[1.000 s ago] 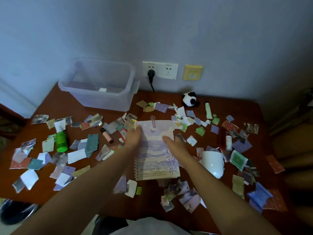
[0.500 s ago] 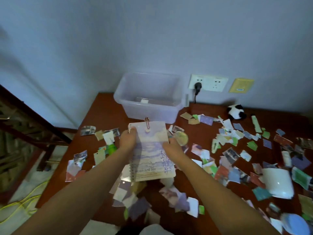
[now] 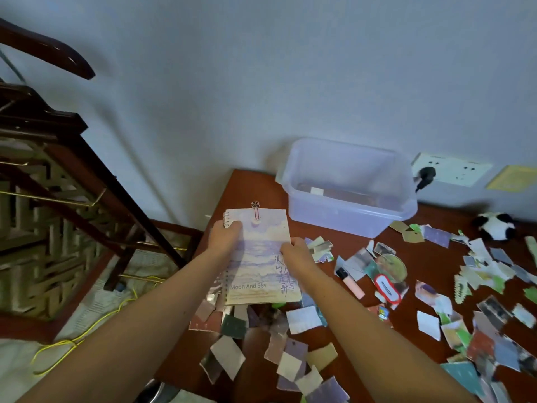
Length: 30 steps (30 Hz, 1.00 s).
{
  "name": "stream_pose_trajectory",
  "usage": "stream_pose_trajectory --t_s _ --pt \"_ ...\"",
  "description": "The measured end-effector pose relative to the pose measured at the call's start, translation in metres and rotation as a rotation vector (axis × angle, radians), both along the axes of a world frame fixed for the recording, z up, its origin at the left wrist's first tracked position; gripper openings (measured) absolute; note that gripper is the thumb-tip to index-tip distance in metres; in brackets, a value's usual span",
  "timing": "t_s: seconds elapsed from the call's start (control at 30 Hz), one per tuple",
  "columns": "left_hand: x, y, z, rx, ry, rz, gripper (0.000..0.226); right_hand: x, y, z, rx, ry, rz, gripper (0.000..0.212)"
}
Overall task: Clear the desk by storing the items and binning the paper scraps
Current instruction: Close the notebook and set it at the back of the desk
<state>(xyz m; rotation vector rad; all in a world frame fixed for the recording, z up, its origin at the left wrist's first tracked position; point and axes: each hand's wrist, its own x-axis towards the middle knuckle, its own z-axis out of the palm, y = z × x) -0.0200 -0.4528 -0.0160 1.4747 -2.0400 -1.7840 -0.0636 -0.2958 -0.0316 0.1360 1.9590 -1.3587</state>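
Storing looks to be the step in hand. The purple-and-cream spiral-bound notebook (image 3: 258, 257) is held at frame centre, over the left end of the red-brown wooden tabletop (image 3: 252, 184). The left hand (image 3: 223, 238) grips its spiral edge and the right hand (image 3: 296, 254) the opposite edge, fingers curled round it. Its long axis runs from bottom to top of the frame, clipped end toward the wall. The next move probably calls for carrying it to the upper right and lowering it flat into the clear plastic storage box (image 3: 334, 219).

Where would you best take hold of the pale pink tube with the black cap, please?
Pinch the pale pink tube with the black cap across its pink middle, coming straight down from above: it lies flat and slanted on the brown wooden desk, so only its top and long sides are reachable.
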Motion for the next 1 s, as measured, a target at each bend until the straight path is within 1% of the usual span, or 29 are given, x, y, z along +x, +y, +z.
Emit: stream_pose_trajectory --t_s 0.07,0.17,0.27,0.37,0.5,0.73,0.8,0.9,1.0 --pt "-0.002 -0.019 -0.002 0.017 0.005 -0.009 0.015 -0.004 -0.02 0.001 0.01 0.0 -0.001 0.022" --pt "-0.009 -0.044 -0.004 0.013 -0.01 -0.041 0.023 -0.014 -0.047 0.003 -0.005 0.008 -0.017 0.02" --pt "-0.025 -0.061 -0.003 0.014 0.012 -0.082 0.027 -0.033 -0.068 0.003 -0.017 0.006 -0.047 0.023" --pt "-0.047 -0.074 -0.004 0.038 0.042 -0.084 0.023 -0.055 -0.084 0.001 -0.012 0.003 -0.055 0.023" --pt "-0.082 -0.097 -0.014 0.029 0.023 -0.09 0.02 -0.087 -0.104 -0.012 0.016 -0.013 -0.051 0.021" --pt "-0.132 -0.126 -0.047 0.084 0.016 -0.124 0.022 -0.134 -0.13 -0.046 0.119 0.04 -0.007 0.006" --pt "-0.142 -0.13 -0.055 0.084 0.013 -0.13 0.025 -0.143 -0.136 -0.059 0.141 0.041 0.006 0.01" --pt "-0.158 -0.134 -0.064 0.086 0.003 -0.127 0.029 -0.156 -0.144 -0.075 0.185 0.039 0.031 0.024" --pt "-0.169 -0.139 -0.073 0.087 -0.002 -0.127 0.027 -0.166 -0.15 -0.089 0.232 0.046 0.06 0.029"
